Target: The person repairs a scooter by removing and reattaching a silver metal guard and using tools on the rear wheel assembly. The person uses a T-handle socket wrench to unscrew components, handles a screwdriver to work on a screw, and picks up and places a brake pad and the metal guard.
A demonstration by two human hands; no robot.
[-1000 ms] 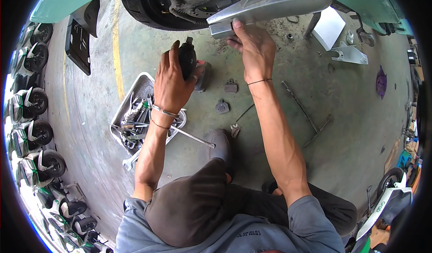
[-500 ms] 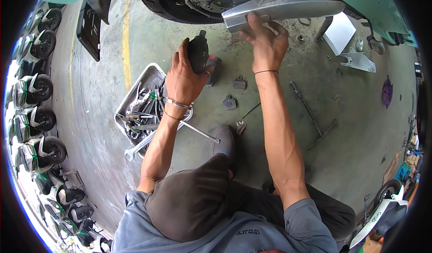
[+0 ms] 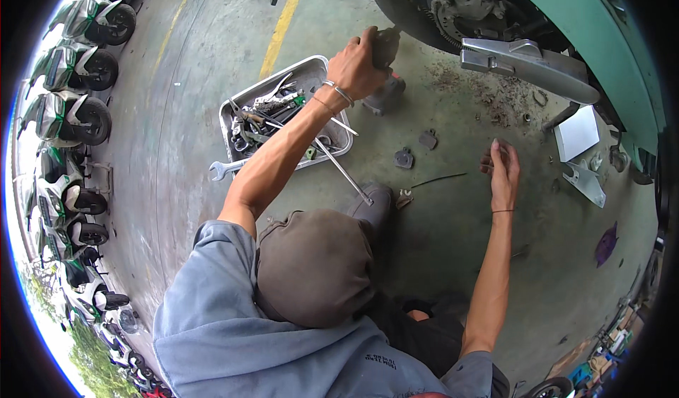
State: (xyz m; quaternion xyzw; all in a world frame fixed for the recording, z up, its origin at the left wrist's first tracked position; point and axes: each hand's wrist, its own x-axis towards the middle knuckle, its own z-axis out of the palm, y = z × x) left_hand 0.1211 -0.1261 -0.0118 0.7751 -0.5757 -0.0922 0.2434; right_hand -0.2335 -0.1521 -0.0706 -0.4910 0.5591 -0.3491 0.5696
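My left hand (image 3: 357, 69) is closed on a black power tool (image 3: 385, 48), smeared by motion, that looks like a cordless impact wrench. A grey and red part (image 3: 384, 97) shows just below it, beside the tool tray (image 3: 320, 60). The silver swingarm (image 3: 530, 65) lies along the wheel (image 3: 407, 9), whose brake caliper (image 3: 470, 2) is exposed. My right hand (image 3: 503, 168) hangs over the floor, fingers apart and slightly bent, nothing in it. Left of it are two brake pads, one (image 3: 428, 140) farther and one (image 3: 404, 159) nearer, and a thin dark rod (image 3: 438, 179).
Wrenches and pliers fill the tray; a long metal bar (image 3: 346, 173) reaches from it toward my shoe (image 3: 375, 207). A pale green body panel (image 3: 601, 44) overhangs at right, near a white box (image 3: 578, 133) and a cut metal plate (image 3: 585, 182). Parked motorbikes (image 3: 78, 118) line the left.
My right hand has let go of the swingarm and dropped back toward me. The left hand, still holding the tool, has moved forward and right. The whole view has shifted and turned.
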